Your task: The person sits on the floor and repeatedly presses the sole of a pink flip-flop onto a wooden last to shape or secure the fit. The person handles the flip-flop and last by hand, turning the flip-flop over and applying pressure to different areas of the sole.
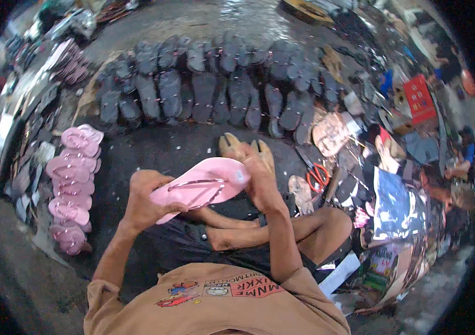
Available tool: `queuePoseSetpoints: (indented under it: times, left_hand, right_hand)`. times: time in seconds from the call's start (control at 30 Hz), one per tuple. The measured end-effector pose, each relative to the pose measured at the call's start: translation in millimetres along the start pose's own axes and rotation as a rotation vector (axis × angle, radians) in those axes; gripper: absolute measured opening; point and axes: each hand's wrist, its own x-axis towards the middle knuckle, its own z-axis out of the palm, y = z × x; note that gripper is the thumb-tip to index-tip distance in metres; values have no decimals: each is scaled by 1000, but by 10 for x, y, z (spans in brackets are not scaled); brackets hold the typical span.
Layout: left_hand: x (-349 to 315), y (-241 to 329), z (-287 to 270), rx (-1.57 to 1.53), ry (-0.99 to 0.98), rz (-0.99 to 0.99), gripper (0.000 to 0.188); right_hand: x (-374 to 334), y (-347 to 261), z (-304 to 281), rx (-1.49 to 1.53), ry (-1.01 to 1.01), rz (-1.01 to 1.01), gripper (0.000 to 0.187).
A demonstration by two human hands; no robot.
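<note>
A pink flip-flop [207,181] with shiny straps is held up in front of my crossed legs. My left hand [147,201] grips its left end, thumb on top. At the other end my right hand [257,177] is closed round the edge, its fingertips partly hidden. Just beyond my right hand lie two tan, foot-shaped pieces with notched tips [229,144]. Orange-handled scissors [317,177] rest on the ground to the right.
A stack of pink flip-flops [70,187] runs along my left. Several dark flip-flops [204,95] stand in rows across the far side. Scraps, a blue plastic sheet [389,204] and a red box [418,97] clutter the right.
</note>
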Motion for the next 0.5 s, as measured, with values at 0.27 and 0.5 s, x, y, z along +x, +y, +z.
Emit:
queuePoseSetpoints:
  times: [0.27,0.5]
  left_hand:
    - [-4,246,265,-281,-172,-289,75]
    - [-200,10,337,-450,-109,-427,65]
  right_hand:
    - [-113,30,-185,-250,-86,10,44]
    - [273,33,-56,-396,-278,-68,41]
